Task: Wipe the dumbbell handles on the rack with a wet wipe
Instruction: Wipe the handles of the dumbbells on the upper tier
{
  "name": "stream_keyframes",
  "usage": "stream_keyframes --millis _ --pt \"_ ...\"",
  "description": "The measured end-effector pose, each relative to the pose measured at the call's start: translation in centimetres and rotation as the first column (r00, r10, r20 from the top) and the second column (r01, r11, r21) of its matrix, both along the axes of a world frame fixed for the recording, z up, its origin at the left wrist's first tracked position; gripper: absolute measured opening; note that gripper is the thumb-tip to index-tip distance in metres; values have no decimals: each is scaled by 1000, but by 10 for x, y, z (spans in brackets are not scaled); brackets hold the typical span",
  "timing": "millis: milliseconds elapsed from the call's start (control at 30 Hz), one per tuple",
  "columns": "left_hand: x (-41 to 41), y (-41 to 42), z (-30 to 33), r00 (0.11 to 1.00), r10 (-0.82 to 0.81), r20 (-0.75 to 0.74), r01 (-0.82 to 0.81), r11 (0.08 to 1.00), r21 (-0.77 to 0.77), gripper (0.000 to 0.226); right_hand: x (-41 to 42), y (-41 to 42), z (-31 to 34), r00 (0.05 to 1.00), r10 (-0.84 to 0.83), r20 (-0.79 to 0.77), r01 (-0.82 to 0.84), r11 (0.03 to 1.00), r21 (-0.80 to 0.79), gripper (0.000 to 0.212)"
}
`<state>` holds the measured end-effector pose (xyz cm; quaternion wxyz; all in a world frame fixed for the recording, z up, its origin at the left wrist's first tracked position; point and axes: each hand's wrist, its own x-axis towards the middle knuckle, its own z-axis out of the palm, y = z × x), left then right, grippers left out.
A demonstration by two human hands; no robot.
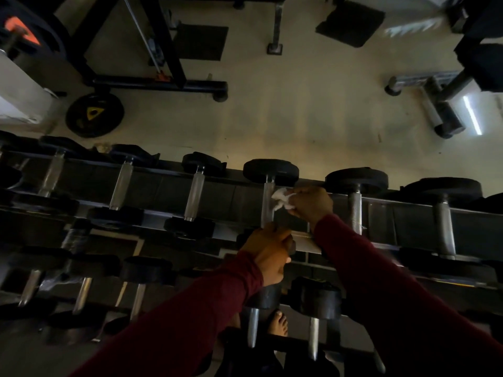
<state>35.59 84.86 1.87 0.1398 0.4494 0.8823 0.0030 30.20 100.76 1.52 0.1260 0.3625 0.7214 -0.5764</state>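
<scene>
A dumbbell rack [381, 205] runs across the view with black-headed dumbbells in two rows. In the upper row's middle stands one dumbbell with a steel handle [268, 205]. My right hand [310, 202] pinches a crumpled white wet wipe [281, 198] against the right side of that handle. My left hand [269, 251] grips the near end of the same dumbbell, hiding its near head. Both arms wear dark red sleeves.
More dumbbells sit left [194, 197] and right [355, 210] of the held one, and a lower row [313, 317] lies nearer me. Beyond the rack are a pale floor, a black weight plate [94, 115], a machine frame [163, 83] and a bench base [435, 104]. A bare foot [279, 322] shows below.
</scene>
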Motion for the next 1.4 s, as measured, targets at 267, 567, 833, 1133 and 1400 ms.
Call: stream_keyframes --millis 267,567,833,1133,1400 --pt "-19 -9 -15 992 100 -83 -70 950 305 49 -7 -2 -8 997 -70 30 75 976 -204 16" --pt "-17 -41 -27 850 347 397 -465 847 258 82 -8 -3 -8 1000 -20 -7 18 967 -254 18" --pt "6 -37 -37 686 529 500 -703 658 268 90 -10 -5 -11 996 92 6 -91 994 -58 17" --pt "13 -26 -34 502 638 583 -847 499 184 106 17 -23 -6 920 391 16 -363 836 412 11" --pt "26 -45 -29 442 574 689 -884 411 225 101 8 -28 -6 718 695 -38 -492 545 679 11"
